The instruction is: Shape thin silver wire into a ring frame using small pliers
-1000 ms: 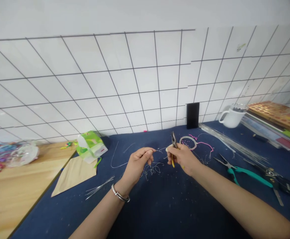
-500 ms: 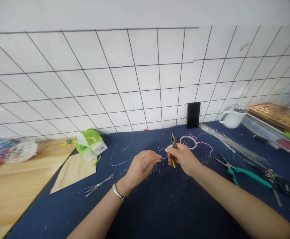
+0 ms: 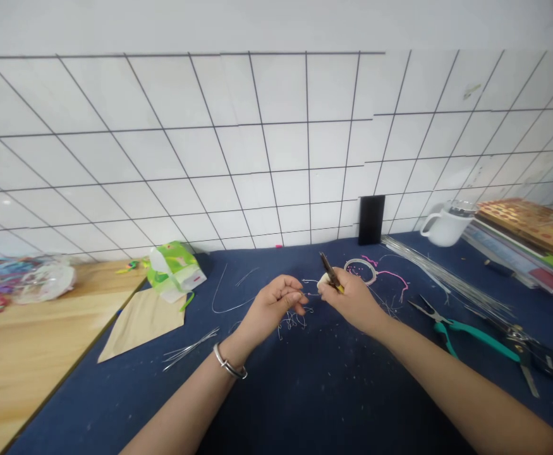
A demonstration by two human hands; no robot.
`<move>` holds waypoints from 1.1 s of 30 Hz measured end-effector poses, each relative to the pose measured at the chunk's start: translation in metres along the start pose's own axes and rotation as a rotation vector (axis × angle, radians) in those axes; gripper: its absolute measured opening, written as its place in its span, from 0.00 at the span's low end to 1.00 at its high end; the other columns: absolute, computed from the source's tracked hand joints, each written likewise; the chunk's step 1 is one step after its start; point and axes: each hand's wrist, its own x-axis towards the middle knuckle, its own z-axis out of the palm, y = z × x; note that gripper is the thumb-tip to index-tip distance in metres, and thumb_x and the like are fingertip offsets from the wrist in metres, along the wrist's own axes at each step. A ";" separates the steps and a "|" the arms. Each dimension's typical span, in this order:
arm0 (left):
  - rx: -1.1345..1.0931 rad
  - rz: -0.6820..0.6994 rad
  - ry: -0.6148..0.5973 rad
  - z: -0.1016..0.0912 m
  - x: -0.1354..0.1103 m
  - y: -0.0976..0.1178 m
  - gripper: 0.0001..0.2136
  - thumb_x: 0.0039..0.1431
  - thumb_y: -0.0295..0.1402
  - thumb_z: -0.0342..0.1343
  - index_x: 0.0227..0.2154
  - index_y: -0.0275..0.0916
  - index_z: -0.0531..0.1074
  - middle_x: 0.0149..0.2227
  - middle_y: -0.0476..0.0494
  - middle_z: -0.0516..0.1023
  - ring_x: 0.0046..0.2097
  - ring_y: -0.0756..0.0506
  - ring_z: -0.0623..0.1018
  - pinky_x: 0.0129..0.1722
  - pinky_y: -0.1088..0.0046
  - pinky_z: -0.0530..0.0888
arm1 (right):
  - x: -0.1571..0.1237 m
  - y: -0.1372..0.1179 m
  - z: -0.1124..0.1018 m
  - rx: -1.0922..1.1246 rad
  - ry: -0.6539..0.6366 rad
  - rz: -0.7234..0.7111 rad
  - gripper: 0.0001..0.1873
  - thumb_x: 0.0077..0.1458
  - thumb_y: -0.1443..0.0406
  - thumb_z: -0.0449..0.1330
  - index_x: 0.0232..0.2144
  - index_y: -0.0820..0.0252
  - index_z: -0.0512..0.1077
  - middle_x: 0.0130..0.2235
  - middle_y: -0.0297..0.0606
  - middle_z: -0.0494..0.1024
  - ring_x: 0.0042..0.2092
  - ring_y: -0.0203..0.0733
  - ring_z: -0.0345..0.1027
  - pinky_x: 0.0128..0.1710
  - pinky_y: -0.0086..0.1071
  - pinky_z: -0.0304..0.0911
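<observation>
Both forearms enter from the lower part of the view and are cut off by its edges. A silver bracelet (image 3: 229,363) circles the left wrist, its far side hidden by the arm. To the left on the dark blue cloth (image 3: 304,392) lies a small bunch of straight wires (image 3: 191,349). On the right are teal-handled pliers (image 3: 482,338), and beside them a dark tool (image 3: 517,335) whose shape is hard to make out.

The left hand (image 3: 276,302) has its fingers loosely curled; I cannot tell whether anything is pinched in it. Curled wire scraps (image 3: 294,318) lie just beyond, partly covered by that hand. The right hand (image 3: 352,300) is closed around pliers (image 3: 332,273) with a yellow handle mostly hidden in the palm. A thin wire (image 3: 310,280) shows between the two hands, by the right thumb; where it ends is unclear.

Farther back sit a white ring (image 3: 375,278) and pink string (image 3: 394,274), with a long bundle of wires (image 3: 447,278) to their right. A green bag (image 3: 181,262) bears a small red label, too small to read. A white mug (image 3: 442,229) stands against stacked books (image 3: 532,227), cut off by the right edge, their printing blurred. A black panel (image 3: 371,219) leans on the tiled wall (image 3: 283,145).
</observation>
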 end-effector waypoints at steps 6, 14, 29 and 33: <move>-0.028 -0.016 -0.081 0.000 0.000 -0.003 0.07 0.58 0.32 0.49 0.38 0.36 0.64 0.30 0.44 0.75 0.27 0.49 0.74 0.31 0.71 0.69 | -0.001 -0.002 -0.001 -0.161 0.013 -0.049 0.06 0.52 0.62 0.51 0.27 0.57 0.65 0.23 0.30 0.68 0.25 0.34 0.60 0.26 0.28 0.51; 0.034 -0.029 -0.134 0.000 0.000 0.002 0.08 0.57 0.32 0.49 0.39 0.36 0.68 0.33 0.43 0.74 0.31 0.49 0.73 0.35 0.69 0.69 | 0.002 -0.002 -0.009 -0.160 0.046 -0.017 0.06 0.50 0.63 0.52 0.24 0.58 0.64 0.23 0.31 0.67 0.25 0.34 0.58 0.25 0.28 0.51; 0.176 -0.027 0.000 0.003 0.000 -0.005 0.07 0.54 0.33 0.52 0.27 0.36 0.71 0.24 0.47 0.72 0.28 0.49 0.71 0.31 0.73 0.67 | 0.004 0.011 0.001 -0.282 0.057 0.007 0.07 0.50 0.62 0.52 0.24 0.57 0.62 0.21 0.30 0.66 0.23 0.33 0.56 0.23 0.28 0.46; 0.173 -0.034 0.021 0.003 0.001 -0.009 0.06 0.54 0.33 0.52 0.26 0.36 0.70 0.23 0.48 0.71 0.28 0.50 0.71 0.31 0.74 0.67 | 0.005 0.014 0.001 -0.275 0.005 0.004 0.05 0.49 0.63 0.53 0.24 0.57 0.64 0.22 0.31 0.67 0.23 0.34 0.58 0.23 0.27 0.47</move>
